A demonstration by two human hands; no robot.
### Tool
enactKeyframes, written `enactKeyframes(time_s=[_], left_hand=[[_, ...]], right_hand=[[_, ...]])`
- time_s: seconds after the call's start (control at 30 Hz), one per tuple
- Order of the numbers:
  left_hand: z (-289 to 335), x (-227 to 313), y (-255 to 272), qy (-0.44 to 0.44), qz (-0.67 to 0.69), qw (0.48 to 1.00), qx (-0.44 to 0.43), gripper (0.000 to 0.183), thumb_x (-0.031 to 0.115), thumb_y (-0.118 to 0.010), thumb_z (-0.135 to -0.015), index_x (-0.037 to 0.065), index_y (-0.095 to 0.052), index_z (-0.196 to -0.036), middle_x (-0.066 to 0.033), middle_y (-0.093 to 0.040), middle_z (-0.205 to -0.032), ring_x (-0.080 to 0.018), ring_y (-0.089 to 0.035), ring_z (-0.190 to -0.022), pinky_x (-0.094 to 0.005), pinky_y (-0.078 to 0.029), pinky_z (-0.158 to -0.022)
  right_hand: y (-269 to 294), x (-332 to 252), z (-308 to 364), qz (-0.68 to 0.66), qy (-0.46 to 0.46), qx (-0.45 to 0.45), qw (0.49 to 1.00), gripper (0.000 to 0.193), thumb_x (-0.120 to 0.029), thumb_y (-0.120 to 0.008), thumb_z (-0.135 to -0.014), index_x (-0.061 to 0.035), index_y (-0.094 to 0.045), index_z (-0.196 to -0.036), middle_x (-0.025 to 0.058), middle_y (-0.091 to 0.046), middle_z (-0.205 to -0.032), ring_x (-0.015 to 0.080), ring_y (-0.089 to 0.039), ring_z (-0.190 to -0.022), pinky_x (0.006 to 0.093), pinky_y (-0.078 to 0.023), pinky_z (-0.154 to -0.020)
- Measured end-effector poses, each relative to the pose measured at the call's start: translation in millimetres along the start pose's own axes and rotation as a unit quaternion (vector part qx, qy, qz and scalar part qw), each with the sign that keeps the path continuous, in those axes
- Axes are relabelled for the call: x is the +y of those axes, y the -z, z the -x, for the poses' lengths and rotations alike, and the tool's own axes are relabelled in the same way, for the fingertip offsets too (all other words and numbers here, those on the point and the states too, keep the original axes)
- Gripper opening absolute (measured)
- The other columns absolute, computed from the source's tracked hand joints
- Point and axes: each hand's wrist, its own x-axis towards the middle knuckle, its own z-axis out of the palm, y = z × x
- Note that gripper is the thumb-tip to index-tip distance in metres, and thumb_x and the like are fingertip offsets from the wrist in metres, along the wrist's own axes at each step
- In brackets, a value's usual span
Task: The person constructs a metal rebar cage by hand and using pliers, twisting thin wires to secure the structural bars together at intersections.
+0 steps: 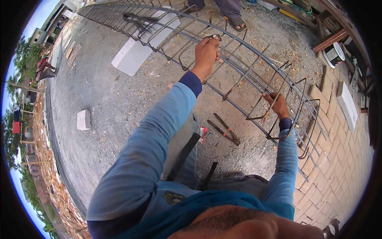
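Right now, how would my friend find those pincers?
Find the long steel rebar cage. On the gravel below it in the picture lie the pincers. Unlike the red-and-white item beside them, they have two spread, orange-marked handles.

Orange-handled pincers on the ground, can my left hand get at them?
Probably yes: the pincers lie uncovered on the near side of the rebar cage, though your left hand, closed at the cage, would first draw back.

We curl our left hand [207, 55] around a small dark object [215, 37] over a long steel cage [246, 73], our right hand [278, 106] reaching inside it, pliers [225, 135] spread on the gravel [119, 99] below, thin wires [140, 19] lying across the cage, a white block [83, 120] leftward.
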Motion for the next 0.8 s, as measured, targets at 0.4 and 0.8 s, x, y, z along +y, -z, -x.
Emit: enactKeyframes(time_s=[0.4,0.8], left_hand=[[-84.8,-72.4,58.0,0.289,0.051,0.954,0.059,0.051,0.034,-0.056,-0.089,0.003,-0.045,-0.129,-0.015,-0.051,-0.116,-0.0276,-0.049,-0.109,-0.0408,-0.038,-0.098],[-88.6,-64.8,55.7,0.259,0.198,0.944,0.05,0.027,0.035,-0.056,-0.091,0.009,-0.051,-0.1,-0.0091,-0.057,-0.082,-0.0277,-0.061,-0.079,-0.0455,-0.049,-0.084]], right_hand=[[-0.3,-22.6,20.1,0.059,0.001,0.056,0.997,0.055,-0.049,-0.062,-0.085,0.0024,-0.06,-0.064,0.0178,-0.051,-0.053,0.03,-0.053,-0.05,0.0431,-0.04,-0.052],[11.6,-53.3,36.9,0.103,0.057,0.093,0.989,0.05,-0.044,-0.066,-0.084,0.0009,-0.06,-0.063,0.021,-0.054,-0.056,0.0381,-0.058,-0.054,0.0444,-0.043,-0.051]])
